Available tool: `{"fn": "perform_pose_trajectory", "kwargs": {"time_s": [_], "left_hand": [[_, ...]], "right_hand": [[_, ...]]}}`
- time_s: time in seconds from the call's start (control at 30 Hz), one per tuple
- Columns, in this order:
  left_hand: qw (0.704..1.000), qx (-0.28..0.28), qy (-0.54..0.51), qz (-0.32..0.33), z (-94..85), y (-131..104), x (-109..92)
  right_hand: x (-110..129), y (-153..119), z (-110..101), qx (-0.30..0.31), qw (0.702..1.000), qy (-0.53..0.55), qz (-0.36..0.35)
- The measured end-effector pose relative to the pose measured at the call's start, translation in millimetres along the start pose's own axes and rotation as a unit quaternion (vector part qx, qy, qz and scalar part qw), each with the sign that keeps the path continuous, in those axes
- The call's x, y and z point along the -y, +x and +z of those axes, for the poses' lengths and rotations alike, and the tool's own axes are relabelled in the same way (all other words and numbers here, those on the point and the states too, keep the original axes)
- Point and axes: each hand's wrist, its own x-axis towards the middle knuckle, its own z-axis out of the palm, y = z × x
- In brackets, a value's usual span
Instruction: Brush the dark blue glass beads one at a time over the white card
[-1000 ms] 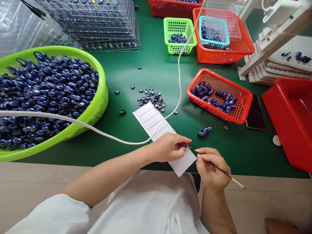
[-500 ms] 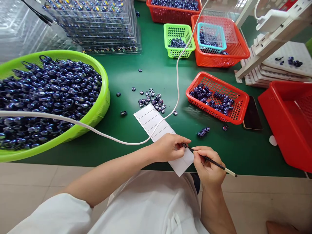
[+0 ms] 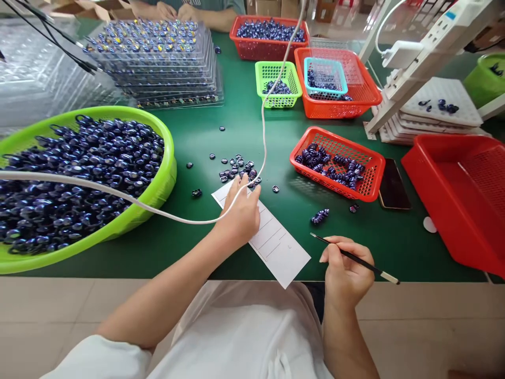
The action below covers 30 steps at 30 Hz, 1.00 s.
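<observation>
My left hand (image 3: 240,210) reaches over a white paper strip (image 3: 286,260) with ruled lines, its fingers extended at the near side of a loose pile of small shiny dark-blue oval pieces (image 3: 236,164). Whether a fingertip touches one of them is hard to see. In my right hand (image 3: 349,268) is a thin paintbrush (image 3: 357,259), black with a cream end, its fine tip pointing left above the green table. A short row of dark ridged pieces (image 3: 319,216) lies beyond the tip.
A large green basket (image 3: 171,152) heaped with dark looped pieces stands left. Red baskets (image 3: 374,192), a phone (image 3: 394,184) and a red bin (image 3: 445,210) are at right. Stacked clear trays (image 3: 213,89) stand behind. A white cable (image 3: 263,121) crosses the table. Another person's hands (image 3: 177,11) show at the far side.
My left hand has moved away from the brush tip, up and left to the loose pile. My right hand, still holding the brush, has shifted slightly right. The view has tilted up.
</observation>
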Motion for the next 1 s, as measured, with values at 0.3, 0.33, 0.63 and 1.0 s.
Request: {"fn": "perform_pose_trajectory", "kwargs": {"time_s": [0.3, 0.33, 0.63, 1.0], "left_hand": [[0.961, 0.13, -0.146, 0.198, 23.7, 19.6, -66.3], [0.954, 0.134, -0.17, 0.208, 30.4, 24.9, -69.0], [0.94, 0.175, -0.166, 0.243, 42.9, 43.7, -67.9], [0.949, 0.188, -0.072, 0.241, 37.8, 47.7, -78.3]], "right_hand": [[2.2, 4.4, -0.4, -0.067, 0.997, 0.04, 0.004], [2.1, 4.5, -0.5, -0.069, 0.997, 0.038, 0.005], [2.6, 4.6, -1.8, -0.063, 0.996, 0.055, 0.033], [-2.0, 4.7, -3.8, -0.032, 0.998, 0.037, 0.028]]}}
